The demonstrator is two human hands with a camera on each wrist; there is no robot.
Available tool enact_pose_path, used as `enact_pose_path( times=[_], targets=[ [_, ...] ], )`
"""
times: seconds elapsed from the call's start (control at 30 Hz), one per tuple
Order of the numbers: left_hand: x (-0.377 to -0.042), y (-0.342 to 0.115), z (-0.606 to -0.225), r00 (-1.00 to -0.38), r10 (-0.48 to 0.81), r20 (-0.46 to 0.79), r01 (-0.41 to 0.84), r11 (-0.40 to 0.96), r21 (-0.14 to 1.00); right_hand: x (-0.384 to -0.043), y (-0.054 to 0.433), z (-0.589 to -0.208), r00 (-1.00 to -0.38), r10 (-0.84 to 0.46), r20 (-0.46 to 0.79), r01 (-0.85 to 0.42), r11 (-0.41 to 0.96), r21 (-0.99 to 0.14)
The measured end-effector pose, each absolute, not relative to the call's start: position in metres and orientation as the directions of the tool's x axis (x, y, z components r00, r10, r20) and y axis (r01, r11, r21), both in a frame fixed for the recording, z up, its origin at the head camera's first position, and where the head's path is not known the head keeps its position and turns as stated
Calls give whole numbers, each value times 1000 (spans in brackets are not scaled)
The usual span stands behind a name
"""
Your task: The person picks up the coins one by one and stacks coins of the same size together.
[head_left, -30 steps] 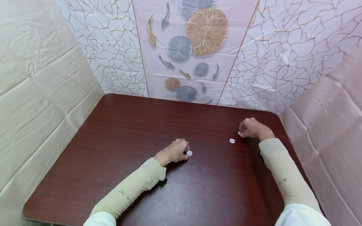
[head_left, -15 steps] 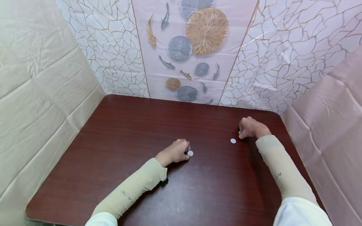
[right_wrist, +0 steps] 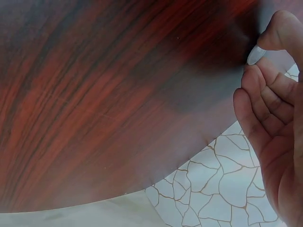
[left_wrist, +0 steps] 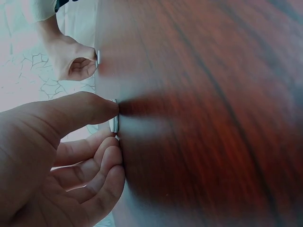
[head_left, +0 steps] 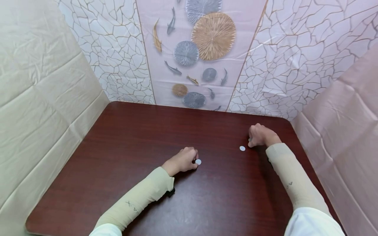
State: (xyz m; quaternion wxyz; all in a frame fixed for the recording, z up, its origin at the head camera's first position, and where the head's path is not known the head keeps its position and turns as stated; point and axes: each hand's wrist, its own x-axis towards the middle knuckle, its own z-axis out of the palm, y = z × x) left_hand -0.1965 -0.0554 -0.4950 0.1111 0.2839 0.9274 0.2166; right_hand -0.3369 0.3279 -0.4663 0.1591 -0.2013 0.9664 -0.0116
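Observation:
Near the middle of the table (head_left: 141, 131), my left hand (head_left: 180, 160) rests low with a small white disc (head_left: 198, 162) pinched by its edges between thumb and finger. The left wrist view shows this disc (left_wrist: 114, 124) edge-on, right at the wood. Farther right and back, my right hand (head_left: 261, 135) pinches a second white disc (right_wrist: 256, 55), tilted up between thumb and forefinger; in the head view the fingers hide most of it. A third white disc (head_left: 242, 148) lies flat on the table, just left of the right hand.
Pale quilted cloth hangs along the left side (head_left: 44, 108) and the right side (head_left: 342, 131). Behind the table's far edge stands a patterned backdrop (head_left: 189, 78) with fish and round leaf shapes.
My right hand has shifted slightly left and its fingers have closed round the disc, which has tipped up from facing the camera. The left hand and the loose disc stay put.

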Motion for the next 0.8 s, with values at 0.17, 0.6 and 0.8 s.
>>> enact_pose_path(
  times=[0.17,0.6,0.8],
  targets=[
    [-196,-54,-494,-813,578,-69,493,747,446,-331,331,-462,-876,-392,-280,-383,919,-88],
    [-194,-54,-495,-816,572,-83,478,748,461,-296,320,-445,-830,-509,-226,-487,860,-149],
    [-194,-54,-494,-814,576,-76,478,738,476,-274,310,-442,-802,-559,-209,-536,829,-161]
  ],
)
